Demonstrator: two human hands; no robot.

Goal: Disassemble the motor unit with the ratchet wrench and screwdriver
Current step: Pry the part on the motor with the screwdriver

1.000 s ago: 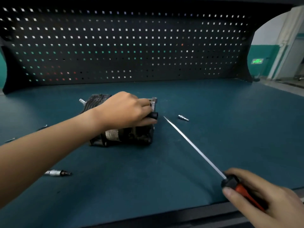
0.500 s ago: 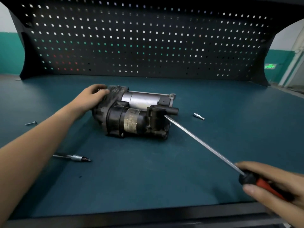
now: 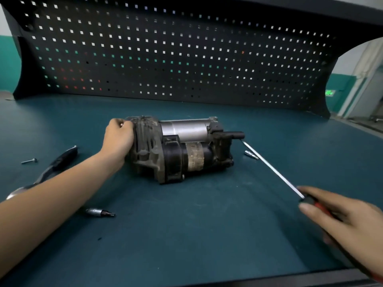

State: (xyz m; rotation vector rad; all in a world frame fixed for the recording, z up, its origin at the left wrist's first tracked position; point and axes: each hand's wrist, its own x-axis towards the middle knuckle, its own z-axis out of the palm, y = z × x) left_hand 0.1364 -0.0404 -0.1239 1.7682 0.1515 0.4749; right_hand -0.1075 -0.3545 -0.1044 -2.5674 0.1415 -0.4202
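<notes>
Left hand (image 3: 119, 136) cupped against the left end of the motor unit (image 3: 180, 149), fingers curled over its grimy cast housing, touching it. Right hand (image 3: 342, 220) closed round the red-and-black handle of the screwdriver (image 3: 273, 171) at the desk's near right corner; thumb lies along the handle, long thin steel shaft runs up-left, tip just below the black stub sticking out of the unit's right end, contact unclear. Motor unit lies on its side mid-desk (image 3: 207, 235), toward the far edge: smooth silver cylinder on top, black drum with worn label below, dirty ribbed metal on the left. Ratchet wrench (image 3: 56, 164), black grip with chrome head, near the left edge, partly behind the forearm. Small bolt (image 3: 30, 161) beside it. Chrome bit socket (image 3: 99, 212) near the front-left. Small silver bit (image 3: 250, 154) just beside the shaft. Matte teal desk mat; black perforated pegboard (image 3: 186, 48) along the far edge.
</notes>
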